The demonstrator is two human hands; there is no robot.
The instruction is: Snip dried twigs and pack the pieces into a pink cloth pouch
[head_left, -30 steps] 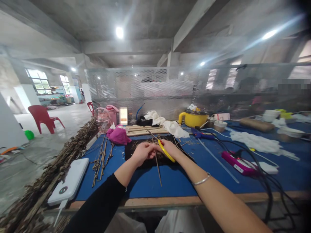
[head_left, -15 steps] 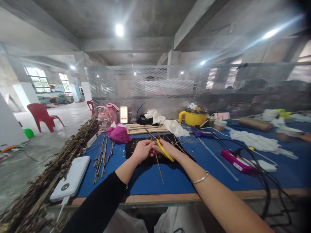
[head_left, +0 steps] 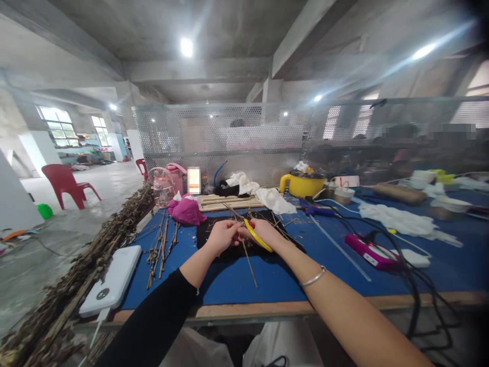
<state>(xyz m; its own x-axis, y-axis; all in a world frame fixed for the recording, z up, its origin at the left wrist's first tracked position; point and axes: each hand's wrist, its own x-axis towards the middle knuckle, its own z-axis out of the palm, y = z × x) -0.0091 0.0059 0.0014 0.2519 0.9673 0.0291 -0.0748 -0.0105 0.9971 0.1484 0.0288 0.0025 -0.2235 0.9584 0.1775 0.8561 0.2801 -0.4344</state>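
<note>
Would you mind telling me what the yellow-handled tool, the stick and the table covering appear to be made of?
The tool in the right hand has glossy yellow handles, probably plastic; its blades are hidden. The stick held by the left hand looks like dry, matte brown wood or twig. The table covering is matte blue, seemingly felt or fabric.

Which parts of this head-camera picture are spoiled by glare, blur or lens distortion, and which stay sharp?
Head view: ceiling lamps flare into streaks across the upper right; the mesh screen and far right background look hazy, with some patches blurred out; wide-angle bending curves the table edge; the left hand, right hand and yellow-handled tool stay fairly sharp.
</note>
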